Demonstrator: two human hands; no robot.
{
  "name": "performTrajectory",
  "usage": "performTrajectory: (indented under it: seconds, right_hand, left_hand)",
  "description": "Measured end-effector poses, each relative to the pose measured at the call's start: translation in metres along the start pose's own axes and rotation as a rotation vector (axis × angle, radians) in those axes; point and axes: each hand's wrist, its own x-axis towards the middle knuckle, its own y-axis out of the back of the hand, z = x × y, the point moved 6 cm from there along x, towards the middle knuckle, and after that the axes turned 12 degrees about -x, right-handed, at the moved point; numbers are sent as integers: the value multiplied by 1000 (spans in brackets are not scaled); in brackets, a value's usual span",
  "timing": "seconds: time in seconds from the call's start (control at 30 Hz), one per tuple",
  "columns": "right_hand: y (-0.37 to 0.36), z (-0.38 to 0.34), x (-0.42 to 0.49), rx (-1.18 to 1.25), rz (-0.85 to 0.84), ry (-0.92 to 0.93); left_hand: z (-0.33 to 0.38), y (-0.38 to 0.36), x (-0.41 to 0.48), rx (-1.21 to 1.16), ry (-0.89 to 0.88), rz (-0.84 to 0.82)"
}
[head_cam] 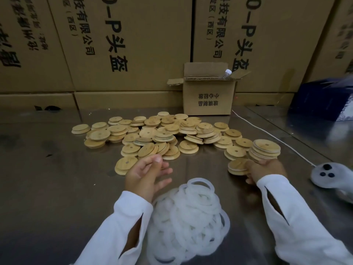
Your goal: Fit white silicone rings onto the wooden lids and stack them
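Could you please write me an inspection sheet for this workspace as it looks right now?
Surface: metal table, reflective, with a few dark marks.
Job's things: loose wooden lids heaped mid-table; silicone rings piled at the front; stack of lids at the right.
Clutter: small open cardboard box at the back with a bottle poking out; blurred blue object far right.
Hands: left hand relaxed, holding nothing; right hand grips the foot of the stack of lids.
Cables: white cable runs from beside the box to a grey device.
Surroundings: large printed cartons wall the back.
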Motion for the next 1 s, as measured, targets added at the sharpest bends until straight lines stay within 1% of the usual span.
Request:
performTrajectory:
  seconds: [0.13,0.2,0.23,0.27,0.33,0.4,0.47,0.53,0.63,0.7,0.77,0.9,0.93,1.0]
  right_hand:
    - [-2,2,3,-248,76,11]
    - [0,-1,0,-317,118,46]
    - [2,-5,-2,-314,158,87]
    - [3,-10,-5,-275,208,149]
    - [0,-23,-18,-156,285,344]
    - [-12,-38,-35,-135,274,582]
    - [-27,-45,-44,-188,211,750]
    - [-35,-48,-47,-236,165,820]
    - [-39,-48,-45,-284,159,840]
    - [-37,-48,-42,-292,189,799]
    - [-30,-48,-39,-267,237,737]
    - [-23,-48,-38,-236,293,679]
    - [-24,-48,-38,-240,295,678]
    - [-25,-49,-40,-241,290,685]
  left_hand:
    - [8,14,7,26,-61,134]
    - [13,25,13,54,-105,223]
    - [16,31,16,101,-141,271]
    - [19,37,20,177,-182,317]
    - [26,48,26,364,-250,380]
    - [30,57,33,611,-287,394]
    - [31,57,38,899,-289,341]
    - [25,49,40,1097,-303,186]
    - [7,26,36,1286,-366,-124]
    - [-4,19,32,1403,-364,-257]
    - [-6,19,33,1480,-348,-289]
    - [10,12,32,1516,-438,-194]
    - [11,11,31,1515,-430,-177]
    - [6,15,30,1505,-360,-172]
